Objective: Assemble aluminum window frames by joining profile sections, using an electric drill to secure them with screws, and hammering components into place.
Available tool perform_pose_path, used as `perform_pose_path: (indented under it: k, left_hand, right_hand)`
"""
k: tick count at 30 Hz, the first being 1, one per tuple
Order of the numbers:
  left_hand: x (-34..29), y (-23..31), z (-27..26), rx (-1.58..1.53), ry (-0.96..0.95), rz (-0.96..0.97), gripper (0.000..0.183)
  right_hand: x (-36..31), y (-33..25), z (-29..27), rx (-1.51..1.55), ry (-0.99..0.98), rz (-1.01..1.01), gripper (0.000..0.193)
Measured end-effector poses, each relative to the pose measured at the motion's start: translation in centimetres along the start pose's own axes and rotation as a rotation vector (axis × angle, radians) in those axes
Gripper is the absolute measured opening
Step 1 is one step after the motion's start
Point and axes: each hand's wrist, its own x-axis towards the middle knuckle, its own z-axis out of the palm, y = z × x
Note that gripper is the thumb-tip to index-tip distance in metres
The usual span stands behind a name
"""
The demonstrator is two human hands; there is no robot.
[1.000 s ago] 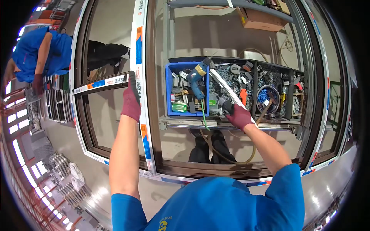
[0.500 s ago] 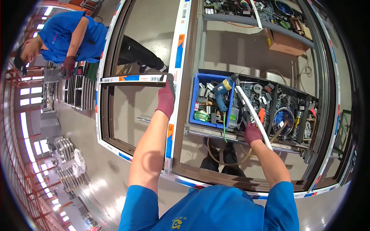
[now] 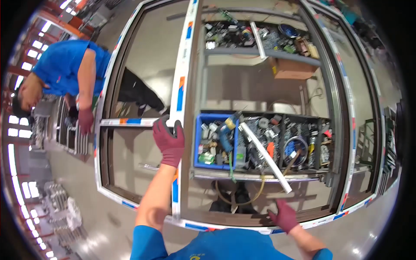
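Observation:
A large brown window frame [image 3: 225, 217] with white protective tape along its edges lies in front of me. My left hand [image 3: 170, 145], in a maroon glove with dark fingertips, grips the frame where a short crossbar [image 3: 134, 122] meets the long upright bar [image 3: 181, 82]. Its thumb and fingers bend down around that joint. Over the near rail hovers my right hand [image 3: 284, 216], gloved alike, with fingers apart and nothing visible in them. Ahead of it, a white strip [image 3: 266, 158] slants across the parts tray.
Through the frame opening show a blue bin [image 3: 197, 143] of hardware, a blue power drill [image 3: 225, 138] and a wire-filled bowl [image 3: 295, 151]. Farther off are a shelf of parts [image 3: 273, 37] and a cardboard box [image 3: 294, 69]. A co-worker in blue [image 3: 71, 67] stands at the left.
My right hand has drawn back from the parts tray to the near rail. My left hand stays at the joint, its fingers now bent around it. The view has shifted.

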Motion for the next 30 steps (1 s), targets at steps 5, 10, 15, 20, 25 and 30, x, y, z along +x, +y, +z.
perform_pose_path:
  k: [5,10,15,20,25,30]
  left_hand:
    - [9.2,-3.9,7.2,0.163,-0.245,-0.229,0.064]
    - [11.2,-6.0,10.6,0.27,-0.645,-0.495,0.091]
    - [11.8,-9.7,15.9,0.227,-0.581,-0.362,0.075]
    - [11.3,-8.5,17.5,-0.548,-0.783,-0.765,0.12]
    - [13.8,-6.4,13.7,-0.718,-0.894,-0.802,0.083]
    - [10.5,-14.9,15.3,-0.839,-0.649,-0.153,0.087]
  right_hand:
    - [-5.3,-0.9,2.9,-0.067,0.308,-0.123,0.041]
    - [-5.2,-0.3,5.4,-0.068,0.372,-0.075,0.047]
    - [-6.5,-1.2,4.3,-0.081,0.375,-0.045,0.053]
    - [-6.7,-0.2,6.2,-0.039,0.381,0.003,0.057]
    - [-7.0,-1.4,5.0,-0.025,0.329,0.034,0.058]
    - [-6.0,-0.6,6.3,-0.116,0.438,0.006,0.058]
